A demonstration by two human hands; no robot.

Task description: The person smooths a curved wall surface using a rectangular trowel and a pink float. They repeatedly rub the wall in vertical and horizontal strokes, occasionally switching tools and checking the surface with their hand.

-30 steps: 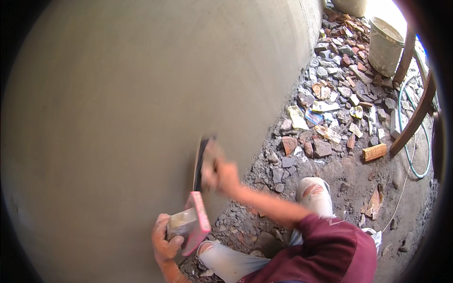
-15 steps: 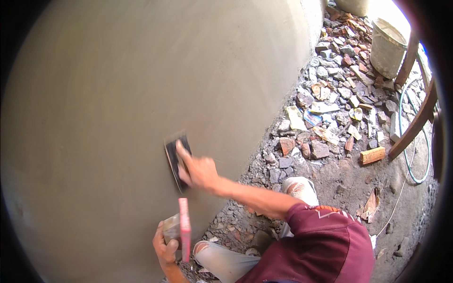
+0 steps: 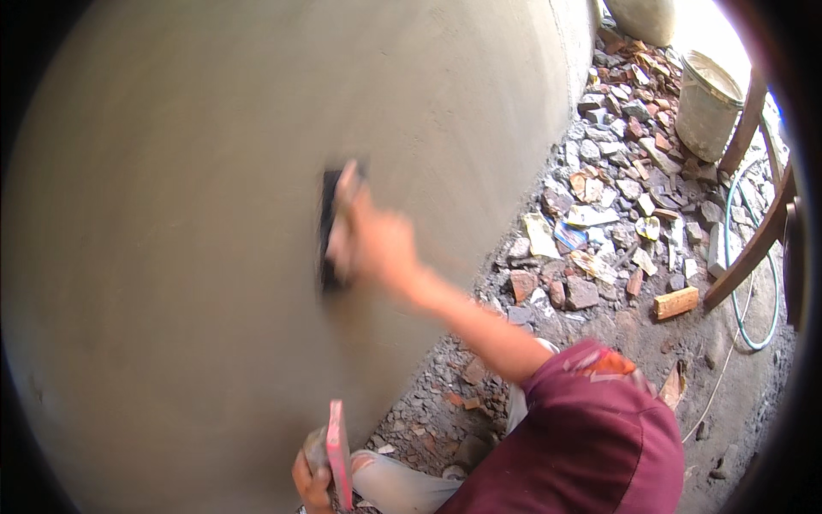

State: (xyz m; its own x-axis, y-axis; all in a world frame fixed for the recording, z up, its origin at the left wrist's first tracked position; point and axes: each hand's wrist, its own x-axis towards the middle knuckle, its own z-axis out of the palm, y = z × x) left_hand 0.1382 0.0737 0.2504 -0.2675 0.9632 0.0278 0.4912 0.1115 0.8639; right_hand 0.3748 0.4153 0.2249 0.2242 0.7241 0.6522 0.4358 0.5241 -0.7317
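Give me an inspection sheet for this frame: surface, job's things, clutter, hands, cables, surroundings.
Surface: grey plastered wall, smooth, fills the left of the view.
Job's things: dark float pressed flat on the wall; pink board held edge-on, low down.
Clutter: rubble of stones and broken brick along the wall foot; one brick lying apart.
Hands: right hand on the float, motion-blurred; left hand gripping the board.
Cables: green hose looping over the ground; thin white cord beside it.
Surroundings: bucket at upper right; wooden poles leaning.
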